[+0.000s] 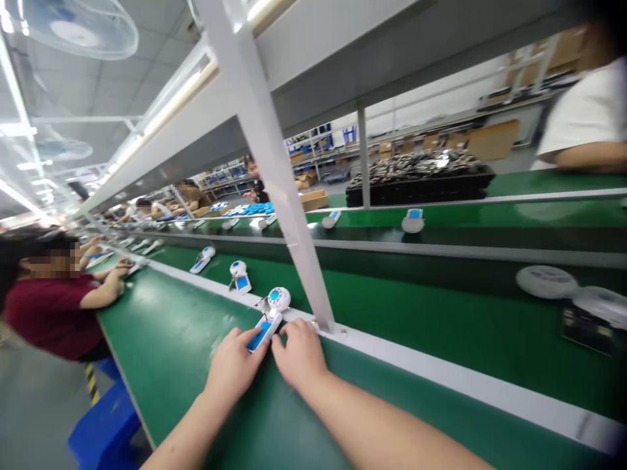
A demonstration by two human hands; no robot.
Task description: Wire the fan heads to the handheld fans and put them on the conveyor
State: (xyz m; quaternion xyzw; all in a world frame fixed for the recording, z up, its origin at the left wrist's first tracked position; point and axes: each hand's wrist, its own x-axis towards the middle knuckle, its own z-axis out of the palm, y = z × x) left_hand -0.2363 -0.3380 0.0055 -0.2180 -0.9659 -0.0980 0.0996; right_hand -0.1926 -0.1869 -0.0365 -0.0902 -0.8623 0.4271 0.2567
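My left hand [234,365] grips a white plastic device housing [272,324] with a blue rectangular face, the thumb lying on the blue part. Joined to it by thin wires is a round white head [279,298] with a blue centre. Together they rest across the pale rail at the inner edge of the green table. Just right of the housing, my right hand [301,352] is loosely curled, thumb and forefinger a little apart, and nothing shows between them. Whether its fingertips touch the housing I cannot tell.
Similar white-and-blue devices [241,277] lie on the green conveyor belt [392,297]. A slanted white post [289,196] rises close to my right hand. Black trays of metallic parts [421,175] stand beyond. A co-worker in dark red [53,313] sits at left, near a blue stool [105,424].
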